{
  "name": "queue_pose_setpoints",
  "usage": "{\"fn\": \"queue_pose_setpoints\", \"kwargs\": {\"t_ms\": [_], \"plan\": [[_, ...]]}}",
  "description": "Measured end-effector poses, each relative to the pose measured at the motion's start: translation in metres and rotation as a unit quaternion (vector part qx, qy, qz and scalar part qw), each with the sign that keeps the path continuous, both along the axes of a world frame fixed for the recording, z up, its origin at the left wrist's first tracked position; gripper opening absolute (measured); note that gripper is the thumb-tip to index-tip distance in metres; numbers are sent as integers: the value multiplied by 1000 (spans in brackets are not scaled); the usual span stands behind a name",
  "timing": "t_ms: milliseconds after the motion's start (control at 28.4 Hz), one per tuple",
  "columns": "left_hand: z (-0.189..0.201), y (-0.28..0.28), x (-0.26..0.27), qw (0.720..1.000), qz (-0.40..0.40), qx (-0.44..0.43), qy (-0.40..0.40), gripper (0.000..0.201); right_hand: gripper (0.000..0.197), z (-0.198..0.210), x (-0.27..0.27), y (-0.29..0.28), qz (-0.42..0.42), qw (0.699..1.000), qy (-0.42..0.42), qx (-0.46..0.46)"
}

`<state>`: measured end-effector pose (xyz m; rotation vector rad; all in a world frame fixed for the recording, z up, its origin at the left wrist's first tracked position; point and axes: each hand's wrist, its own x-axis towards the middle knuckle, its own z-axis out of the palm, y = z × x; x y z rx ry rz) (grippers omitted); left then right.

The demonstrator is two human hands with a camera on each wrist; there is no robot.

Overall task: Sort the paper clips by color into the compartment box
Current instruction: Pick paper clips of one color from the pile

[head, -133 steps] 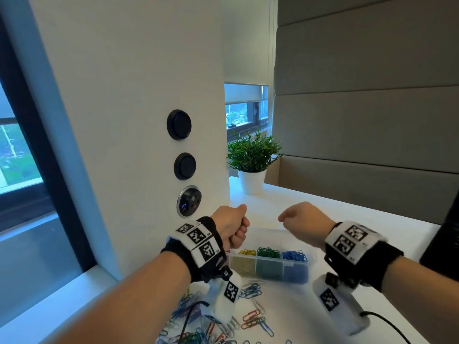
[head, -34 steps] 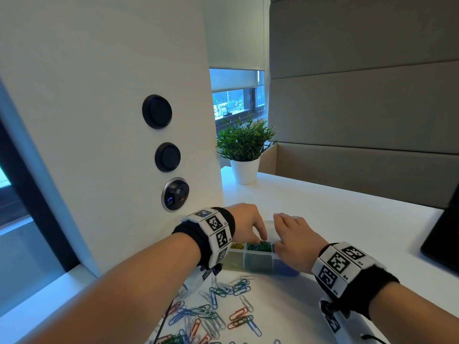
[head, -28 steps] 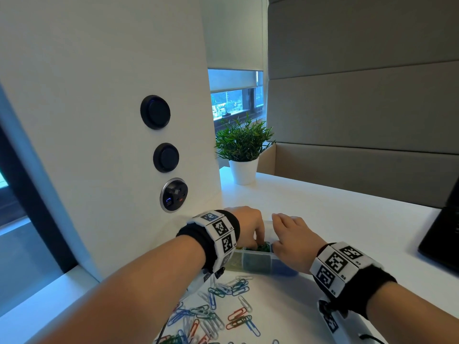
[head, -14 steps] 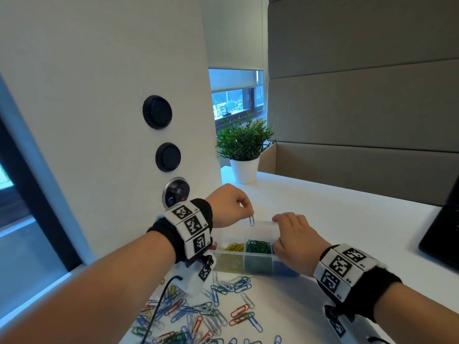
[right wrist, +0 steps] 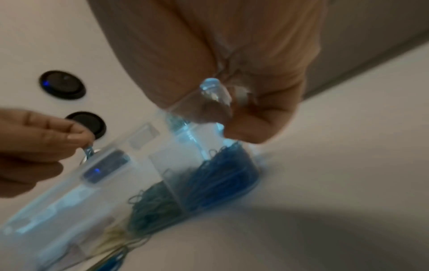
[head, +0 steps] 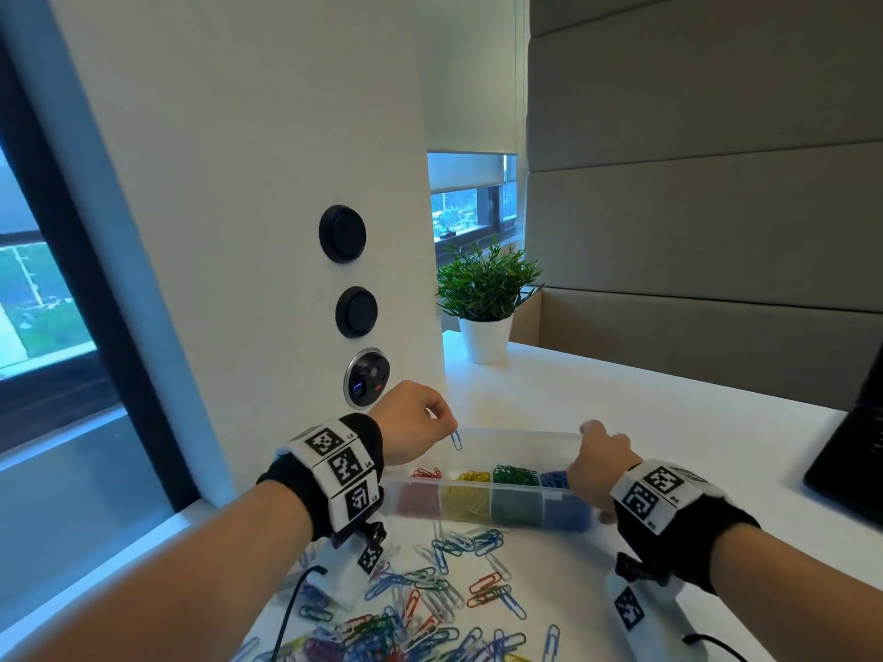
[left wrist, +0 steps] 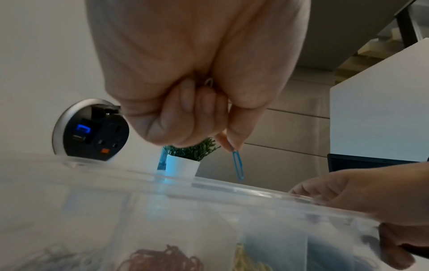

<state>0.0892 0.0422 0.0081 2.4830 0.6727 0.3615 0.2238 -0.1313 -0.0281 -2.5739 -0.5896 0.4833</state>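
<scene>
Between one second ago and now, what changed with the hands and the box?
The left hand rose out of the compartment box, now pinching a blue paper clip above it. The right hand shifted to grip the box's right end, exposing the blue compartment. The loose clips and potted plant stayed put.

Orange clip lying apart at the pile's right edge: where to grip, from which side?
Judging from the head view: pinch the orange clip across its long wire sides, fingers coming straight down. It lies flat on the white desk, its surroundings mostly bare; a blue clip lies close by, so stay narrow.
</scene>
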Motion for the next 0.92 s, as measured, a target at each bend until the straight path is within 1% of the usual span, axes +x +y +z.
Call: {"fn": "queue_pose_setpoints", "kwargs": {"t_ms": [106,176,247,387,528,669,740,775,845,916], "plan": [[-1,-2,-6,1000,2,-14,-7,20,57,-3,-4,-4,8,999,16,50],[0,-2,-9,999,10,-35,-22,22,67,-6,-10,-9,20,998,-9,67],[3,-2,-13,997,22,-53,-42,22,74,-11,-16,-14,30,995,-53,83],[6,-5,-21,993,32,-87,-75,18,73,-15,-22,-23,47,990,-101,89],[7,-11,-26,991,29,-107,-76,13,74,-17,-24,-26,55,988,-111,91],[8,-20,-24,988,28,-135,-75,13,77,-20,-17,-23,47,991,-77,95],[8,-29,-16,986,24,-150,-76,15,79,-17,-10,-22,44,992,-37,112],[7,-34,-10,984,23,-158,-76,16,76,-15,-6,-22,44,991,-4,130],[2,-44,5,983,23,-169,-73,17,64,-13,-3,-25,49,984,57,163],[-4,-53,21,982,24,-175,-60,18,58,-15,-1,-29,49,975,99,194]]}}
